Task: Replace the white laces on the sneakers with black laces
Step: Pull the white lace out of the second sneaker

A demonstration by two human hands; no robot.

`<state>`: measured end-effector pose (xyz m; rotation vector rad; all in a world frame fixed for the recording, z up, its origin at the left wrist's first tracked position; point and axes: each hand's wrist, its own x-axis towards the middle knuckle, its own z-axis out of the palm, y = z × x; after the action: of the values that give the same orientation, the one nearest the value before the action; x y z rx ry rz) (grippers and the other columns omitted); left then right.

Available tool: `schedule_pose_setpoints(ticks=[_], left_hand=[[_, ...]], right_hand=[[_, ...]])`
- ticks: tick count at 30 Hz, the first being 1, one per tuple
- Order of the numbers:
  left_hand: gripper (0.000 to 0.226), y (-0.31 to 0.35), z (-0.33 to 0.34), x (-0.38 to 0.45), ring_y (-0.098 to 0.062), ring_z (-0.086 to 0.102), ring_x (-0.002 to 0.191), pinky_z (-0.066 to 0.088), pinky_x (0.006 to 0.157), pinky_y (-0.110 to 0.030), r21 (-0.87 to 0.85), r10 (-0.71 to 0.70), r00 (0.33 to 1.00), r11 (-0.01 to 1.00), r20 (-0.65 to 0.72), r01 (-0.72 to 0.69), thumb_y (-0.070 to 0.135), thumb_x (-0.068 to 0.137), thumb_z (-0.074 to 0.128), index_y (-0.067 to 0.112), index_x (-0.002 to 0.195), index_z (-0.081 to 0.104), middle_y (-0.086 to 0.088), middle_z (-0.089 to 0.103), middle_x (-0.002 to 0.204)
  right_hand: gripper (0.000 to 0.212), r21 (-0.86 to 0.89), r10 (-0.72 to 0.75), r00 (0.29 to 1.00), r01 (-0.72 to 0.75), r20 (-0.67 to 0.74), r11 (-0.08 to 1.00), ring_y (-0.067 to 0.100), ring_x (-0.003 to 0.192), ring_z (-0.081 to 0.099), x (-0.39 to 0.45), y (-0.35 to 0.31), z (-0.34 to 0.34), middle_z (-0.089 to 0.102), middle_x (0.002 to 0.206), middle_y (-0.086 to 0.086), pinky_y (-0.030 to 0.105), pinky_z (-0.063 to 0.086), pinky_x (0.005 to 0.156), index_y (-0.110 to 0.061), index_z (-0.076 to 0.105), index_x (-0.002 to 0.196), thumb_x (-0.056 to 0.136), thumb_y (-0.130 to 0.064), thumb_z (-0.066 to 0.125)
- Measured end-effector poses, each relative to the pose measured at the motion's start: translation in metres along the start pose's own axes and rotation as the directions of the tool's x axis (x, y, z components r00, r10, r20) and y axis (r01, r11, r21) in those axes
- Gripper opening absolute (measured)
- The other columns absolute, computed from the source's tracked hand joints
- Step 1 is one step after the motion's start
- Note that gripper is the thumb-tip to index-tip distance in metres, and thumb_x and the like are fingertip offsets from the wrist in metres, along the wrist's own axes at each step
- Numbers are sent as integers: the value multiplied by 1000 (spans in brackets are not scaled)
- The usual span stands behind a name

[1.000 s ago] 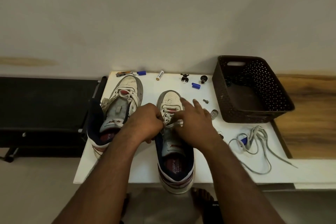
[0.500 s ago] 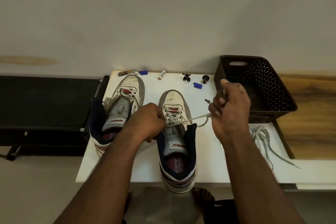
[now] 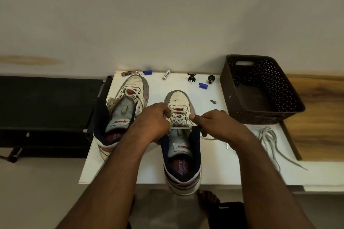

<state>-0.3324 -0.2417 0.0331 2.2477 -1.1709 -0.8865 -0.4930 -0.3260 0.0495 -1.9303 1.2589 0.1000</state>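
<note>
On the white desk [image 3: 214, 163] two sneakers stand side by side, toes pointing to the far side. The right sneaker [image 3: 179, 135] sits in the middle with its heel hanging over the near edge, and both hands work at its throat. The left hand [image 3: 152, 122] curls its fingers against the left side of the eyelets, its grip closed on the shoe's edge there. The right hand [image 3: 214, 126] has thumb and fingers drawn together at the right side of the eyelets, pinching the white lace [image 3: 180, 120], which still crosses the far rows and runs as one flat bar across to the fingers; a loose end trails out just under the hand. The left sneaker [image 3: 121, 113] stands further left, tongue pulled up, with only a short stretch of white lace near its toe. To the right, a pulled-out white lace [image 3: 270, 143] lies in a loose heap near the desk's right side. A dark perforated basket [image 3: 260, 89] sits at the far right; black cords, perhaps laces, show dimly inside it.
</note>
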Motion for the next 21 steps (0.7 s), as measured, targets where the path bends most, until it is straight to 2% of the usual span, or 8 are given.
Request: schedule_pose_setpoints(ticks=[3, 6, 8, 11, 13, 16, 18, 21], left_hand=[[25, 2, 0, -1, -24, 66, 77, 59, 59, -33, -39, -14, 1000, 999, 14, 14, 2, 83, 58, 23, 97, 61, -3, 62, 94], [31, 5, 2, -4, -25, 65, 88, 58, 75, -39, 9, -1, 1000, 1000, 21, 0, 2, 82, 53, 23, 104, 63, -6, 66, 103], [32, 7, 6, -5, -24, 63, 92, 55, 74, -32, 57, 11, 1000, 998, 4, -11, 5, 84, 52, 23, 108, 63, -5, 65, 106], [27, 12, 13, -5, -21, 59, 97, 43, 74, -26, 135, 37, 999, 990, -14, -35, 10, 87, 53, 22, 110, 61, -4, 63, 114], [24, 14, 18, -6, -20, 56, 95, 39, 74, -27, 160, 47, 998, 986, -32, -41, 13, 89, 51, 20, 110, 59, -5, 61, 115], [20, 15, 24, -6, -26, 57, 99, 43, 77, -32, 161, 50, 996, 986, -71, -38, 19, 90, 50, 17, 109, 56, -8, 61, 112], [17, 13, 26, -5, -26, 58, 95, 43, 75, -32, 144, 34, 996, 989, -85, -22, 22, 89, 55, 18, 105, 55, -8, 63, 108], [20, 10, 27, -5, -24, 58, 91, 44, 72, -31, 133, 42, 995, 991, -92, -30, 20, 86, 60, 21, 104, 52, -5, 64, 104]], right_hand=[[43, 105, -21, 969, 48, -245, 993, 15, 58, 48, 4, 0, -2, 53, 60, 5, 25, 34, 52, -9, 56, 61, 89, -40, 63], [35, 202, -5, 899, 103, -437, 974, 20, 74, 56, 10, 5, -4, 60, 73, 8, 26, 41, 62, -10, 51, 62, 84, -28, 71], [22, 157, -19, 910, 92, -414, 983, 19, 93, 56, 12, 7, 1, 60, 91, 1, 35, 45, 82, -16, 56, 79, 81, -30, 73], [31, -144, -50, 879, -22, -474, 989, 21, 118, 45, 11, 7, 4, 52, 119, -2, 44, 30, 101, -28, 56, 112, 85, -39, 67], [22, -120, -142, 842, 92, -521, 989, 16, 106, 52, 8, 2, 3, 57, 108, -4, 39, 37, 97, -26, 61, 106, 87, -36, 65], [10, 54, -171, 923, 202, -344, 978, 8, 74, 58, 3, -10, 13, 61, 77, -9, 20, 43, 65, -22, 63, 80, 87, -27, 66], [10, 20, -124, 954, 135, -271, 991, 13, 79, 60, 5, -14, 26, 63, 82, -7, 21, 40, 61, -24, 62, 78, 87, -23, 62], [7, -26, 12, 963, -20, -268, 999, 23, 96, 60, 11, -20, 41, 65, 102, 0, 26, 41, 73, -24, 61, 89, 86, -24, 55]])
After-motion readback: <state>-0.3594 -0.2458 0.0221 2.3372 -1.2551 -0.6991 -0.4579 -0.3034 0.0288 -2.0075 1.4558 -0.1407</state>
